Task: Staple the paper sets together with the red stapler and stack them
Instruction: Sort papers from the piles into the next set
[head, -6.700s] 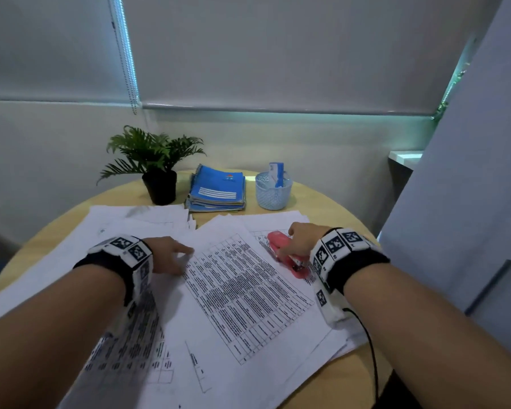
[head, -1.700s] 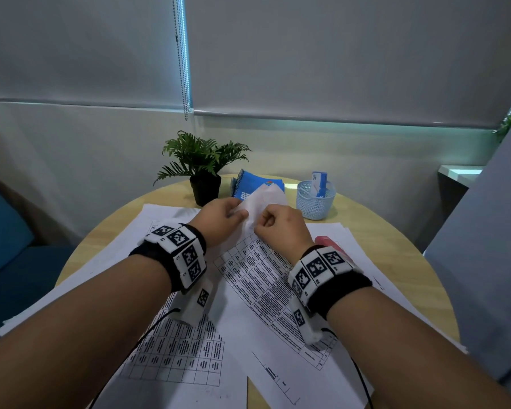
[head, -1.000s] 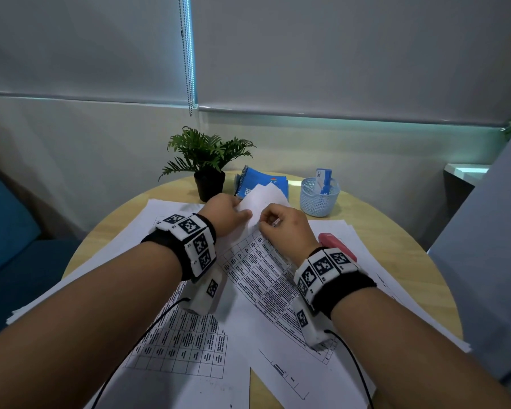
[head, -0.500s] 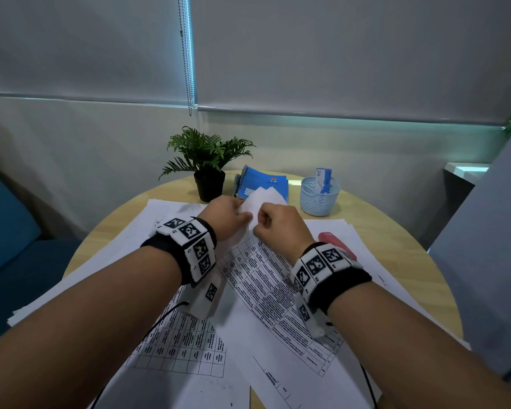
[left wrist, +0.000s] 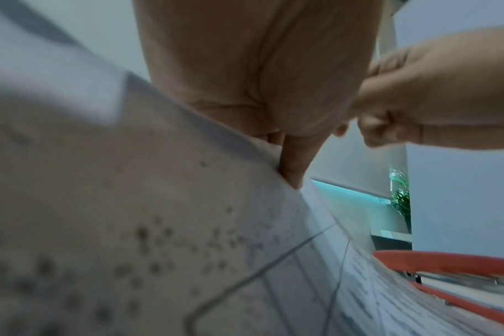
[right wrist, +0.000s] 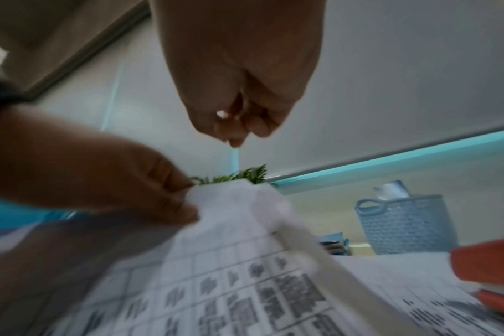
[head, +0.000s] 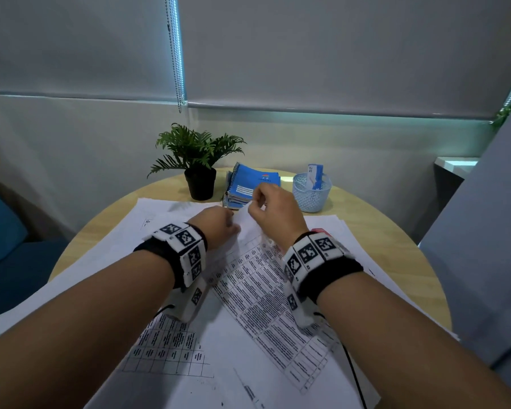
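Note:
A printed paper set (head: 257,290) lies in the middle of the round table (head: 381,231), its far corner (right wrist: 230,204) lifted. My left hand (head: 219,228) pinches that corner, with the thumb (left wrist: 291,172) pressed on the sheet. Just above the corner my right hand (head: 275,214) hovers with its fingers (right wrist: 236,136) curled together; a gap shows between them and the paper. The red stapler (head: 319,230) lies on the papers to the right, mostly hidden behind my right wrist. It shows more clearly in the wrist views (left wrist: 446,261) (right wrist: 486,261).
More loose sheets (head: 115,261) cover the table's left and right sides. At the back stand a potted plant (head: 199,154), a stack of blue notebooks (head: 252,184) and a pale blue basket (head: 311,191). A grey panel (head: 484,231) rises close on the right.
My right hand let go of the paper corner and rose up and away from it. The left hand keeps its pinch on the corner. Several seconds ago the right hand was on the stapler.

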A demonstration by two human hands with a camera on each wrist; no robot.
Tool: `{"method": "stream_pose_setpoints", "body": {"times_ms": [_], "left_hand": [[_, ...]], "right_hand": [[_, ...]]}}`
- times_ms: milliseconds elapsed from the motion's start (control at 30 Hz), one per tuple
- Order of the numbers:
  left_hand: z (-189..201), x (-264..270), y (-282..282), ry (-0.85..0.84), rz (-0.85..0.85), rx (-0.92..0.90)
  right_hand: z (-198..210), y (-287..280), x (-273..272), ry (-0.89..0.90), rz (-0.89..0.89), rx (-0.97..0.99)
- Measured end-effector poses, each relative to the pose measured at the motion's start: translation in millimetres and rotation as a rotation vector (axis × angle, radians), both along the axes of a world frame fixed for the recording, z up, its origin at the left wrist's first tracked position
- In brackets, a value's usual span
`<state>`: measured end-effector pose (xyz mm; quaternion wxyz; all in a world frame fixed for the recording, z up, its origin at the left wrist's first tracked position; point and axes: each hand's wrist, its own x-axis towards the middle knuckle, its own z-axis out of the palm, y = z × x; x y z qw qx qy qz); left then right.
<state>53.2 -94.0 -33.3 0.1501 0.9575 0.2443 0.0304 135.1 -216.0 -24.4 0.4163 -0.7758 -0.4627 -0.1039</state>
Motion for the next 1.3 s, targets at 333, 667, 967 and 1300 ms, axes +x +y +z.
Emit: {"method": "stream_pose_setpoints", "body": {"times_ms": [333, 667, 967, 1300], "left_hand": [[-29.9, 0.0, 6.0, 0.406, -0.068, 0.026], [-36.2, 29.4, 16.1, 0.541, -0.034, 0.063], [-40.3, 30.3, 22.2, 0.561, -0.056, 0.113], [-44.7, 30.4, 41.5, 0.52, -0.059, 0.07]], "right_hand": [[3.3, -68.5, 39.4, 0.329, -0.103, -0.116], [-5.4, -216.0, 104.4, 0.327, -0.428, -0.178], [-74.4, -335.6, 143.1, 0.432, -0.729, -0.341], [-137.0, -382.1, 183.7, 0.492, -0.821, -0.487]]}}
